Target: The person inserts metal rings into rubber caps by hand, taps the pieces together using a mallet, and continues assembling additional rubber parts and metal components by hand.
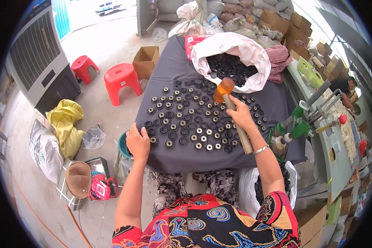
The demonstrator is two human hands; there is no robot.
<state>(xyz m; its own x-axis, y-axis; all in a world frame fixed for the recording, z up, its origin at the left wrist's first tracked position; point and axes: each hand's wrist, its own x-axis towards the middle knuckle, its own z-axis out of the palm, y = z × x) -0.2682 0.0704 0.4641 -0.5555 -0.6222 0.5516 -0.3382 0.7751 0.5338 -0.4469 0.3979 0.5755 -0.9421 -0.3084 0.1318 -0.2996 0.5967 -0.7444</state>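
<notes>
My right hand is wrapped around the wooden handle of a mallet with an orange, see-through head. The mallet head is over the far part of a spread of small black rings, and many of these have metal pieces in their middles. At the table's near left corner, my left hand rests open, fingers apart, close to the edge. Just beside it and lower, a teal bowl is partly hidden by the hand and the table. The dark cloth covers the tabletop under the rings.
A white sack of black pieces stands open at the table's far end. Green hand-press tools flank the right side. Red stools, a cardboard box and an air cooler are on the left. Another person works at far right.
</notes>
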